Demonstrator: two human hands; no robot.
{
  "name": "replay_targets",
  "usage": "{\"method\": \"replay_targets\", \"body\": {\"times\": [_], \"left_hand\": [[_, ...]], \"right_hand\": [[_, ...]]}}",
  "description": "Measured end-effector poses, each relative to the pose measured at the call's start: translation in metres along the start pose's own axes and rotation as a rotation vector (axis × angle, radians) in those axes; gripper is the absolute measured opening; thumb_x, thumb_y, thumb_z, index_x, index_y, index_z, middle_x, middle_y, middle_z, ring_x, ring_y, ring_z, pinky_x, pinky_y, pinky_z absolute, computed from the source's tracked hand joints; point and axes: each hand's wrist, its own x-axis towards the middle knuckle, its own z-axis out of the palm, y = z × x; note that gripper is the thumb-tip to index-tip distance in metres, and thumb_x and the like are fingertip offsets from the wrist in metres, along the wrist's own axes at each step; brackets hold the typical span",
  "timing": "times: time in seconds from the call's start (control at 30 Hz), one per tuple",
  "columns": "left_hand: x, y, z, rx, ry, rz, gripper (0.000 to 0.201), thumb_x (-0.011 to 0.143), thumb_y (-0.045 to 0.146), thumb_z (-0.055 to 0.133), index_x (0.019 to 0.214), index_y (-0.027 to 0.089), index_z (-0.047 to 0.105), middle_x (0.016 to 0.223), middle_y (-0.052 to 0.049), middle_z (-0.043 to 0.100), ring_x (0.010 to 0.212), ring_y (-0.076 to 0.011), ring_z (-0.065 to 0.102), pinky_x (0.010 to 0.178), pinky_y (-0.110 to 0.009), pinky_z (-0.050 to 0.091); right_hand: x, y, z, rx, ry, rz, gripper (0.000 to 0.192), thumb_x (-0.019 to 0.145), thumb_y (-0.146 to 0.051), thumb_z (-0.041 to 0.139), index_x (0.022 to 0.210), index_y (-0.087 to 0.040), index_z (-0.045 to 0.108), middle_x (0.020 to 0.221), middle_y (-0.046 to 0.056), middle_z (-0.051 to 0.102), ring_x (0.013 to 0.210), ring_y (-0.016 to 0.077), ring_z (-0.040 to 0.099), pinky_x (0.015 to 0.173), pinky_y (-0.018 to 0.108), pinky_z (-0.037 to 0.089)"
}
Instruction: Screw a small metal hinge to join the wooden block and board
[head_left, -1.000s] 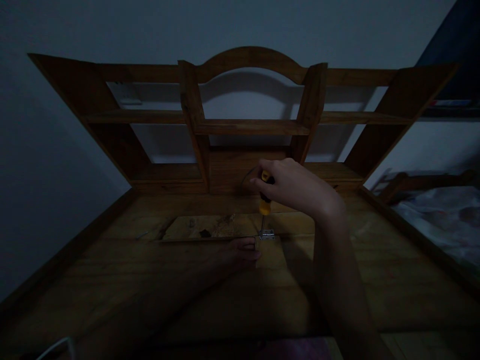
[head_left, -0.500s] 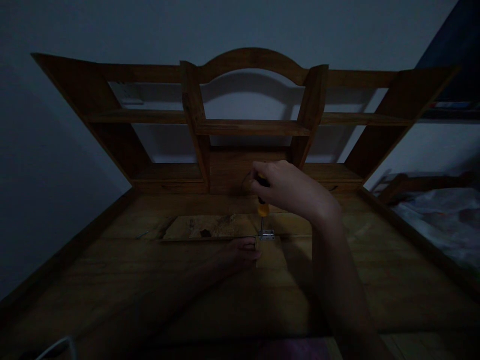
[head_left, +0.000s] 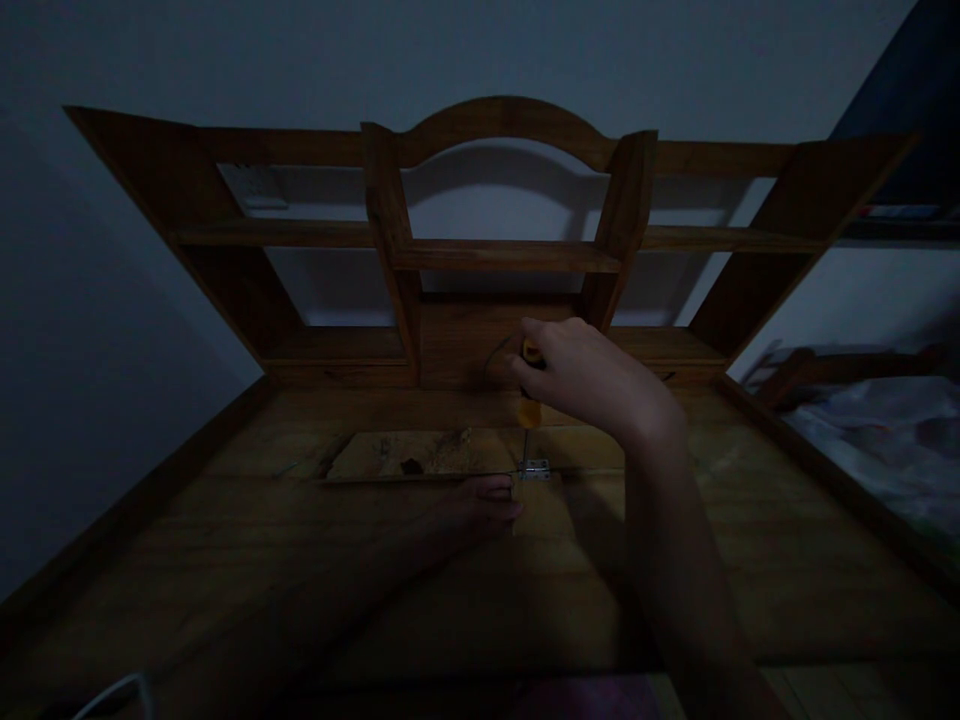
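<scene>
My right hand (head_left: pixel 581 372) is wrapped round the yellow and black handle of a screwdriver (head_left: pixel 529 412). The screwdriver stands nearly upright, its tip at the left side of a small metal hinge (head_left: pixel 536 469). One part of the hinge lies over a small pale wooden block (head_left: pixel 537 508), the other over a long wooden strip (head_left: pixel 405 455) with a rough, damaged surface and a dark hole. Low on the left, my left hand (head_left: pixel 489 497) has its curled fingers against the block's left edge. Dim light hides part of that grip.
A wooden desktop (head_left: pixel 300 560) carries the work, with raised side edges. Behind it stands a wooden shelf unit (head_left: pixel 506 257) against the wall. A thin metal piece (head_left: pixel 286 468) lies to the left. A white cable (head_left: pixel 112 688) shows at bottom left, plastic-looking sheeting (head_left: pixel 885 440) at right.
My right hand has turned slightly and shifted a little to the right on the screwdriver handle, showing more of its yellow top. My left hand, the block and the hinge stay in place.
</scene>
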Motion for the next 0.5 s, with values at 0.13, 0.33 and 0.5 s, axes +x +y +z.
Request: {"method": "replay_targets", "body": {"times": [0.13, 0.33, 0.5], "left_hand": [[0.0003, -0.0003, 0.0001, 0.0, 0.005, 0.004, 0.038, 0.073, 0.026, 0.088, 0.107, 0.016, 0.074, 0.113, -0.011, 0.075, 0.101, -0.0229, 0.071, 0.091, -0.031, 0.052], [0.001, -0.0001, 0.0008, -0.019, 0.019, -0.013, 0.034, 0.074, 0.024, 0.088, 0.104, 0.016, 0.074, 0.112, -0.011, 0.075, 0.101, -0.0233, 0.072, 0.092, -0.031, 0.053], [-0.0008, 0.0008, -0.0004, -0.014, -0.033, 0.011, 0.029, 0.079, 0.024, 0.084, 0.105, 0.017, 0.074, 0.113, -0.01, 0.074, 0.101, -0.0214, 0.071, 0.092, -0.029, 0.052]], "right_hand": [[0.0004, 0.0019, -0.0027, -0.01, 0.006, 0.018, 0.031, 0.099, -0.04, 0.045, 0.098, -0.019, 0.068, 0.096, 0.011, 0.073, 0.093, 0.0273, 0.069, 0.082, 0.037, 0.046], [-0.0023, 0.0002, -0.0076, 0.112, -0.033, -0.106, 0.02, 0.095, -0.028, 0.052, 0.099, -0.02, 0.071, 0.098, 0.008, 0.073, 0.091, 0.0227, 0.068, 0.08, 0.032, 0.046], [-0.0043, 0.0025, -0.0075, 0.1, -0.023, -0.065, 0.026, 0.101, -0.033, 0.05, 0.102, -0.019, 0.071, 0.09, 0.008, 0.074, 0.088, 0.0217, 0.068, 0.076, 0.031, 0.044]]}}
